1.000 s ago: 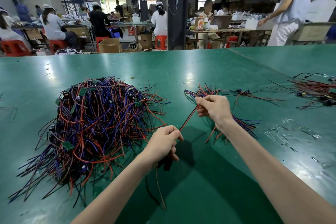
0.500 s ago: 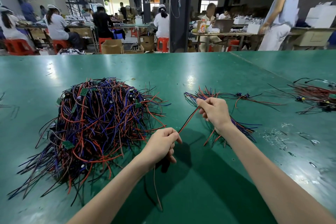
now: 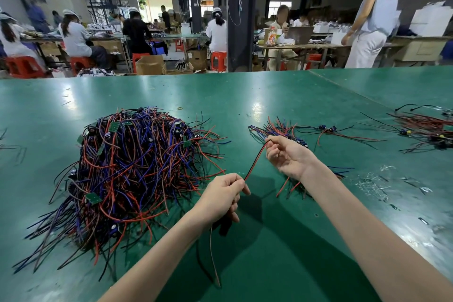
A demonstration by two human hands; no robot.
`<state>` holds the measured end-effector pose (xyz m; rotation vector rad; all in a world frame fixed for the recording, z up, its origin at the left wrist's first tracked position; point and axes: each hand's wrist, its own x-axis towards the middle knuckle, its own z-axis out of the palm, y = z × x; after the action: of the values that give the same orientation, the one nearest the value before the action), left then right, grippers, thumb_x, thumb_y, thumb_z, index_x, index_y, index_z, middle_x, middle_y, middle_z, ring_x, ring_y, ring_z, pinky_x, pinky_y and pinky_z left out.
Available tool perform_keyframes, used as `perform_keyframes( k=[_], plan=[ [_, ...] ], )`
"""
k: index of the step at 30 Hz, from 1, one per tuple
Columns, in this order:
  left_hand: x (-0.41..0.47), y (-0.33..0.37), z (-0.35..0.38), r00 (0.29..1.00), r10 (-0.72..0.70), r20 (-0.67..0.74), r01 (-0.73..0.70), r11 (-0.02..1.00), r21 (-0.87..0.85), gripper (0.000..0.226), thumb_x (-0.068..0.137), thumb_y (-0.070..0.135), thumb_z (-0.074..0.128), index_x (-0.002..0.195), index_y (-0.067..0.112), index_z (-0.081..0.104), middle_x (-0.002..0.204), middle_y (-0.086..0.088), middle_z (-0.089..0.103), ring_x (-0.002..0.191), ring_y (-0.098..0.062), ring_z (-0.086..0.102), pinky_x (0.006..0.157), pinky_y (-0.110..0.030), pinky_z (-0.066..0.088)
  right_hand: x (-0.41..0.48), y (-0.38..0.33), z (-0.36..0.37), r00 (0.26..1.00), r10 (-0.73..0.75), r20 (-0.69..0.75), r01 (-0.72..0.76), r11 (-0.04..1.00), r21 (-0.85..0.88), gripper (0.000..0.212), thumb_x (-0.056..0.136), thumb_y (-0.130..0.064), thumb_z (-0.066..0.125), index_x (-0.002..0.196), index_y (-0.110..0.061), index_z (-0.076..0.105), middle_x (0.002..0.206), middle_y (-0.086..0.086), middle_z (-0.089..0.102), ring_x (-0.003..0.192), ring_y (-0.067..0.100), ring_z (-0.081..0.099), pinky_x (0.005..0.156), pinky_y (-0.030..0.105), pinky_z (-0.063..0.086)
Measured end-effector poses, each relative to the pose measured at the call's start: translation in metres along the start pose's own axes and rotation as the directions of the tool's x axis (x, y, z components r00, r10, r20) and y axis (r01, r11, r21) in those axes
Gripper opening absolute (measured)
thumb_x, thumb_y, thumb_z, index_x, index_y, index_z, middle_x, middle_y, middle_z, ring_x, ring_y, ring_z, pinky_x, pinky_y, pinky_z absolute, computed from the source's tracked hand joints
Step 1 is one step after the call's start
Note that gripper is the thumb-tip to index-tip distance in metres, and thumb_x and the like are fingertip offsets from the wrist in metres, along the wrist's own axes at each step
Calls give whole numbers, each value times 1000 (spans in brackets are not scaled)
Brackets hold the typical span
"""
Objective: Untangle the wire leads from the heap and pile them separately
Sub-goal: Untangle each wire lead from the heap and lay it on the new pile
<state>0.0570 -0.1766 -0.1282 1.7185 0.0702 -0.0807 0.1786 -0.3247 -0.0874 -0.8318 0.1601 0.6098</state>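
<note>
A big tangled heap of red, blue and black wire leads [image 3: 132, 174] with small green boards lies on the green table [image 3: 245, 95] at the left. A smaller flat pile of leads [image 3: 282, 129] lies right of centre. One red-and-black lead [image 3: 255, 162] stretches between my hands above the table. My left hand [image 3: 223, 197] grips its lower part, and the lead's tail hangs down below the fist. My right hand [image 3: 286, 154] pinches the upper end, over the small pile.
A third spread of red and black leads [image 3: 426, 127] lies at the far right of the table. Small scraps litter the table at the right [image 3: 382, 184]. Beyond the table's far edge people sit and stand at other benches with red stools.
My right hand has turned palm up and risen slightly with the lead's end. My left hand has stayed in place on the lead.
</note>
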Motion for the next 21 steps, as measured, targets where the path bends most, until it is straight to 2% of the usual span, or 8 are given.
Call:
perform_keyframes(
  k=[3,8,13,16,21],
  plan=[
    [0,0,0,1000,5,11,-5,1000,3,27,99,10,39,77,9,57,50,3,32,37,-10,30,38,-21,42,0,0,0,1000,-22,-13,22,1000,-10,24,96,-7,50,74,0,55,51,6,52,35,7,47,35,13,42],
    [-1,0,2,999,18,33,-18,1000,-8,28,99,10,40,77,10,56,49,5,32,37,-9,28,38,-21,42,3,-3,-7,986,168,18,-167,957,237,30,87,-1,53,57,3,54,50,9,49,32,11,45,32,16,40],
    [-1,0,1,999,20,34,-20,1000,-14,27,99,10,40,77,9,56,48,7,34,36,-8,29,38,-22,42,3,1,-7,981,187,58,-196,925,325,18,73,5,57,55,4,54,50,8,49,32,13,46,33,17,42],
    [-1,-1,1,999,23,39,-22,1000,-9,27,99,11,40,78,10,56,48,7,35,36,-8,30,39,-22,42,2,2,-6,983,174,59,-183,924,335,19,75,4,57,57,8,58,52,9,50,34,13,48,34,17,43],
    [0,-3,1,999,23,45,-22,1000,-9,27,99,11,41,78,10,57,48,7,36,36,-8,30,39,-22,42,2,2,-8,988,156,9,-151,938,313,32,90,-2,54,60,9,60,53,9,52,35,12,49,34,17,44]
  ],
)
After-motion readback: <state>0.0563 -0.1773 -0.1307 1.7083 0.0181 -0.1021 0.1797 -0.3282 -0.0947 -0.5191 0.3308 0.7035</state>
